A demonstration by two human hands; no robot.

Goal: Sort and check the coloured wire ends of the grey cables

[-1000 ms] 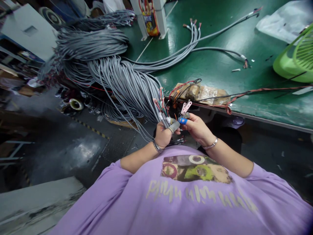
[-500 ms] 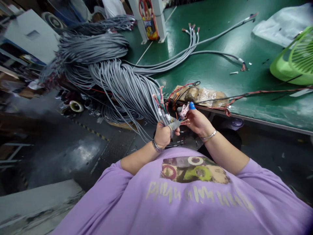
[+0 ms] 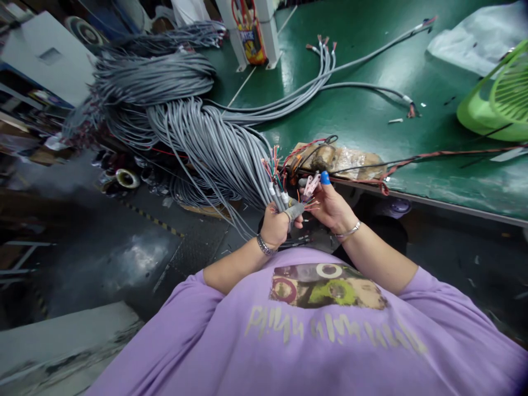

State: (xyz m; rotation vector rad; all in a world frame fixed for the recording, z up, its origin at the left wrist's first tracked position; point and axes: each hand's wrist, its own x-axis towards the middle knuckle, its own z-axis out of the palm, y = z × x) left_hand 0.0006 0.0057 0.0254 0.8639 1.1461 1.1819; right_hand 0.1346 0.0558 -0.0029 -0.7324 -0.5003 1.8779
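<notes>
My left hand [image 3: 277, 225] is closed around the ends of several grey cables [image 3: 251, 170], with a grey wrap on its thumb. Stripped coloured wires [image 3: 275, 168] fan out above that hand, past white bands on the cables. Thin wire ends [image 3: 311, 206] also poke out beyond the thumb, towards the other hand. My right hand [image 3: 335, 212] pinches a small pale pink piece [image 3: 310, 187] that looks like a clip. A blue cover [image 3: 325, 177] sits on its thumb. What its other fingers touch is partly hidden.
A thick pile of grey cable coils [image 3: 160, 77] lies at the left. On the green table [image 3: 371, 60] are loose cables, a taped brown block [image 3: 350, 159], a green fan [image 3: 501, 104] and a plastic bag [image 3: 478, 41]. Scissors [image 3: 247, 33] hang on a white post.
The view has shifted slightly. My right hand has turned a little and moved slightly left with the pink piece, while my left hand keeps its hold on the cables.
</notes>
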